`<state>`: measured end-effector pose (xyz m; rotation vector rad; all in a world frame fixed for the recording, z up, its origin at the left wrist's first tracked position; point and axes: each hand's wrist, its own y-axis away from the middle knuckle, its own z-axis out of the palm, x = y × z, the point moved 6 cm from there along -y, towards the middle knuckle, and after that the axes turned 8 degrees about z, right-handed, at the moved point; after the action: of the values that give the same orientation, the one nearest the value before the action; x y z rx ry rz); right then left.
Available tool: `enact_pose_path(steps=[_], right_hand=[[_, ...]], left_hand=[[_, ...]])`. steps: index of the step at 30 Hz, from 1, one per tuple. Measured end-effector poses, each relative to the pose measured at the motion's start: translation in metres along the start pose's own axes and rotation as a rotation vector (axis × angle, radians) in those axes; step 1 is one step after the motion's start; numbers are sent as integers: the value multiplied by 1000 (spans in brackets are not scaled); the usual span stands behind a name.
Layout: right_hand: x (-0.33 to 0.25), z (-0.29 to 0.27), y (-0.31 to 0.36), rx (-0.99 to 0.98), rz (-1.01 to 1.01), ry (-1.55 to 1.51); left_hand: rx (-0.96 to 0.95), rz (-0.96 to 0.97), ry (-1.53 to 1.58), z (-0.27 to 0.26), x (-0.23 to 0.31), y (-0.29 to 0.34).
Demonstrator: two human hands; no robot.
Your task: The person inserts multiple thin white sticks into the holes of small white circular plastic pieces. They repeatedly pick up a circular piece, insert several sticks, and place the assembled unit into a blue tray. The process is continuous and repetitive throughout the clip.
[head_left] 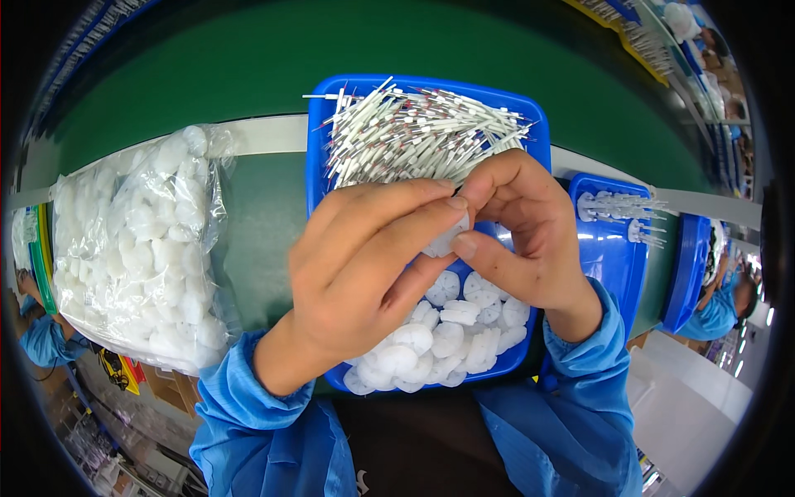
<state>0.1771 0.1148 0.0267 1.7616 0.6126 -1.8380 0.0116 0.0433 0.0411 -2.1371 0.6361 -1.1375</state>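
White disc (445, 240) is the small round plastic part that both hands hold together, above the middle of the blue tray (315, 166). The left hand (364, 265) pinches it from the left side with thumb and first fingers, and the right hand (517, 224) closes on it from the right, thumb under and forefinger on top. The fingertips of both hands meet at the disc, so most of it is hidden; I cannot tell if a pin is already in it.

I judge that the step in hand is fitting or checking one disc. The next move probably needs a fine, steady grip and a thin pin from the pile of white pins (414, 132) at the far end of the tray.

More loose discs (447, 340) lie at the near end of the same tray. A clear bag of discs (141, 248) lies to the left on the green table (248, 66). A smaller blue tray (609, 248) with finished pieces stands at the right.

Both forearms come up from below in blue sleeves, wrists bent inward.
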Motion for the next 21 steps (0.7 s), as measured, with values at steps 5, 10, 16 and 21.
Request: enact_pose_path(steps=[5, 10, 16, 21], right_hand=[[-1, -12, 5, 89, 102, 13], [-40, -29, 9, 34, -272, 1052], [-23, -10, 16, -30, -459, 1632], [-40, -22, 5, 52, -401, 1217]], left_hand=[[-18, -113, 128, 3, 0, 0], [-9, -224, 312, -7, -19, 7], [-12, -426, 469, -2, -27, 8], [35, -524, 616, -3, -34, 13]])
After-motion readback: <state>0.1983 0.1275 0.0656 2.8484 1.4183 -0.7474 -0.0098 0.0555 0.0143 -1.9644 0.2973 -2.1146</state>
